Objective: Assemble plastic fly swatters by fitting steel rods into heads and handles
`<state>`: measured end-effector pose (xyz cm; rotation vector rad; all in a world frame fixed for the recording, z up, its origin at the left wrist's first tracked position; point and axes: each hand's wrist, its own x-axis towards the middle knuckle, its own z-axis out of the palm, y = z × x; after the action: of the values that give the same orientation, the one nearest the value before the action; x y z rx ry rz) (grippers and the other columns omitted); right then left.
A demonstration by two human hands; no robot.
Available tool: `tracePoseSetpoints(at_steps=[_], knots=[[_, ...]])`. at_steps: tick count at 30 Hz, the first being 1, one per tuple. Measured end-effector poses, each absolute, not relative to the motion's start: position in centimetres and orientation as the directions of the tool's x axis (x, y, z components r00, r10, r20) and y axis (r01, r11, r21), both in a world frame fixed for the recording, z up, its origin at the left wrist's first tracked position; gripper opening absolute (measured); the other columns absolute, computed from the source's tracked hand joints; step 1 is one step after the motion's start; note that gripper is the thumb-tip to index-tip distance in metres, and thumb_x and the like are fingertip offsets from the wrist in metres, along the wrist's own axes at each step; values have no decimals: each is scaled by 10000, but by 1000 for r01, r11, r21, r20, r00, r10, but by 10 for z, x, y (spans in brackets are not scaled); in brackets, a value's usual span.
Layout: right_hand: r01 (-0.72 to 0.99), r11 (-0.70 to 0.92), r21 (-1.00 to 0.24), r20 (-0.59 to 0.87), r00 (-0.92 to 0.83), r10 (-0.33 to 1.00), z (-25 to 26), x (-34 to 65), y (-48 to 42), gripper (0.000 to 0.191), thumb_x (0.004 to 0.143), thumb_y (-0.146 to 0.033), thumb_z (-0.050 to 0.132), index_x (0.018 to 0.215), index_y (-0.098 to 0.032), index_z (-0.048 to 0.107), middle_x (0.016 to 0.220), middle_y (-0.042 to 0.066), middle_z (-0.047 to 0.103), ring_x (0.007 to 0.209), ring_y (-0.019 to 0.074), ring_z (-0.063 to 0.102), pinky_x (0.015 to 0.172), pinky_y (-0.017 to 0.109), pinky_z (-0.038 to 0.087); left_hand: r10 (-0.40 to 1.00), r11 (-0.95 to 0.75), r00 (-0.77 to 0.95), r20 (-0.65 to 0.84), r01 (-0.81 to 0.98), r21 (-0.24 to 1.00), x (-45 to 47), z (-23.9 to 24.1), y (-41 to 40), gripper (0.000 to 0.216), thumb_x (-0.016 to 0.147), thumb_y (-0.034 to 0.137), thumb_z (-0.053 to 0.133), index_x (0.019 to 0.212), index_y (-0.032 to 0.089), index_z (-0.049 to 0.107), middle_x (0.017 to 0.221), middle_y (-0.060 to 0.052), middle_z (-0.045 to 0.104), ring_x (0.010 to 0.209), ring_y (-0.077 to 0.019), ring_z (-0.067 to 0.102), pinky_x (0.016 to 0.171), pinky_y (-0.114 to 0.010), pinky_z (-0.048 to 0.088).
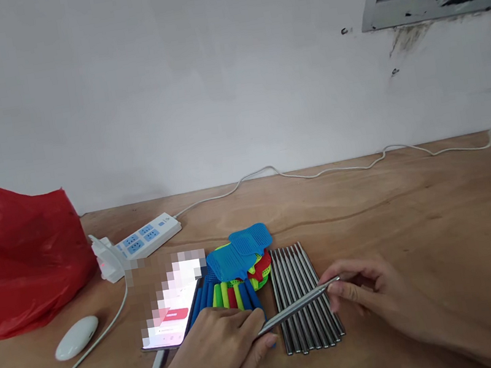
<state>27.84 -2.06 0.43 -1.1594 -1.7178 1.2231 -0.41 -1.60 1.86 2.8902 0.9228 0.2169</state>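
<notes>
A thin telescopic metal rod (295, 307) is held at a slant between my two hands, above a row of similar rods. My left hand (222, 344) is closed around its thicker lower end. The fingertips of my right hand (367, 289) pinch the narrow upper end. Below it, several silver rods (313, 325) lie side by side on the table. Left of them is a pile of plastic fly swatter heads (233, 262) in blue, yellow-green and red, with their sleeve-like handles toward me. My left hand partly covers those handles.
A lit phone (172, 310) with a plugged-in cable lies left of the pile. Behind it are a white power strip (151, 236) and its cord along the wall. A white mouse (76, 337) and a red plastic bag (20, 263) are on the wooden table (418, 212).
</notes>
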Motion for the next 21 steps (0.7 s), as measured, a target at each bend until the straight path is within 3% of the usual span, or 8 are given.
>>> tracePoseSetpoints(at_steps=[5,8,11,16,21], knots=[[-128,-32,-991,-20,-97,995,7,271,-9,376,811,-557,715,797,-187,651,693,12,651,514,95,494,410,186,371,530,-830,838,127,482,281,2,27,-17,353,1054,468,302,884,218,484,820,-10,636,687,-198,593,624,-305,388],[-252,-60,-966,-61,-2,998,11,276,3,391,773,-551,756,796,-191,606,694,-1,645,488,81,479,397,172,382,537,-830,827,164,484,278,3,28,-12,322,1058,431,322,910,214,509,846,-14,642,732,-203,600,654,-310,403],[-157,-39,-987,-50,70,996,9,288,22,421,759,-582,745,788,-196,579,587,-37,574,426,74,431,360,172,328,526,-848,823,213,490,201,4,22,-4,288,1064,343,336,881,207,512,816,-10,630,713,-198,588,660,-315,411],[191,91,-977,112,103,988,-9,298,52,417,857,-630,569,917,-218,552,533,-75,484,393,93,350,359,211,240,503,-863,817,281,493,110,3,7,4,288,1059,277,351,839,195,517,785,-10,612,700,-197,571,688,-333,428],[295,143,-945,157,24,987,-29,292,57,403,846,-587,595,1022,-230,527,535,-78,486,486,154,462,477,264,325,492,-864,796,352,496,84,0,1,2,268,1046,232,375,856,185,557,837,-32,625,781,-214,575,792,-378,423]])
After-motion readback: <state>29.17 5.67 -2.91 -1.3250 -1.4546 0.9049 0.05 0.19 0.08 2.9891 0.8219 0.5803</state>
